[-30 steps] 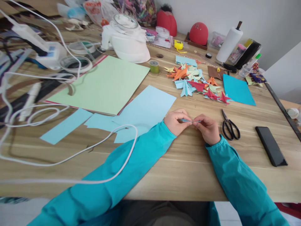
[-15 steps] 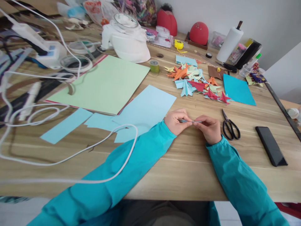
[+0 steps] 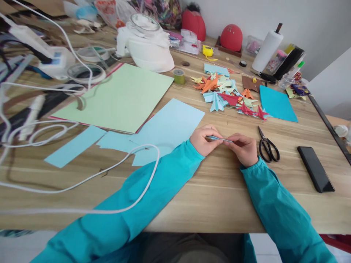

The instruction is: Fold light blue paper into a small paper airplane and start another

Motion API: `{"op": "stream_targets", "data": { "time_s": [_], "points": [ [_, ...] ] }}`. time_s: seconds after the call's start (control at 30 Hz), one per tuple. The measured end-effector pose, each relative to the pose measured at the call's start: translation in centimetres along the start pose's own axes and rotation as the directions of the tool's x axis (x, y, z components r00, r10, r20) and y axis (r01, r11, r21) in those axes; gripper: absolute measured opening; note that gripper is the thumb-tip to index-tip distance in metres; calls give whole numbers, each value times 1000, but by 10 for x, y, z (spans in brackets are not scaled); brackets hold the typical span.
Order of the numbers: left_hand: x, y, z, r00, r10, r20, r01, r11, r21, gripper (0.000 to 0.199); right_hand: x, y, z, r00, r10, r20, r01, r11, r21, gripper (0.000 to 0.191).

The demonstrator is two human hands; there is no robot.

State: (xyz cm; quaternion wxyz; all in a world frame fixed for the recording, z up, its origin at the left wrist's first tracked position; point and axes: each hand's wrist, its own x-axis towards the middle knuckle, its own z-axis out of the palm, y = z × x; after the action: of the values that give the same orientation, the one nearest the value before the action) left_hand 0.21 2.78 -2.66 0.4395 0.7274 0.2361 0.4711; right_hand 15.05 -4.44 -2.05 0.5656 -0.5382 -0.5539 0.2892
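Between my two hands is a small folded piece of light blue paper [image 3: 213,137], seen nearly edge-on and partly hidden by my fingers. My left hand [image 3: 205,140] pinches its left part. The fingertips of my right hand [image 3: 243,148] are closed on its right end, close to the left thumb. Black-handled scissors [image 3: 268,145] lie just right of my right hand. Beyond the hands sits a pile of folded paper shapes [image 3: 229,99] in orange, red, blue and pale green. A light blue sheet [image 3: 172,122] lies flat by my left wrist.
A white cable [image 3: 115,170] loops over my left forearm. Green sheets [image 3: 117,98] and a cut blue strip [image 3: 75,146] lie left; a phone [image 3: 316,168] is at the right. Behind are a thread spool [image 3: 179,76], a yellow tape measure [image 3: 207,51] and a turquoise sheet [image 3: 277,104].
My fingers have shifted slightly on the folded paper, and its edge now slants down a little to the right. Both hands keep their pinch in almost the same place.
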Motion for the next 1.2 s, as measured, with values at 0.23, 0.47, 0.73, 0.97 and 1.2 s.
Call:
{"op": "stream_targets", "data": {
  "time_s": [0.23, 0.47, 0.73, 0.97, 1.2],
  "points": [
    [0, -3, 0, 999, 30, -12, -29, 999, 32, 3, 0, 3, 0, 999, -44, 11, 44, 999, -1, 5],
    [1, -3, -1, 999, 45, -3, -44, 998, 44, 4, 0, 2, -1, 1000, -22, 21, 22, 1000, -9, 7],
    [2, -3, -2, 999, 45, -14, -44, 997, 65, 3, 0, 3, -1, 1000, -23, 3, 23, 998, -53, 5],
    [2, -3, -3, 999, 45, -9, -44, 997, 70, 3, 0, 5, -1, 998, -70, 6, 70, 989, -128, 5],
    [2, -2, -3, 999, 36, -3, -35, 996, 77, 4, 1, 4, -4, 995, -92, 47, 100, 975, -199, 12]
  ]
}}
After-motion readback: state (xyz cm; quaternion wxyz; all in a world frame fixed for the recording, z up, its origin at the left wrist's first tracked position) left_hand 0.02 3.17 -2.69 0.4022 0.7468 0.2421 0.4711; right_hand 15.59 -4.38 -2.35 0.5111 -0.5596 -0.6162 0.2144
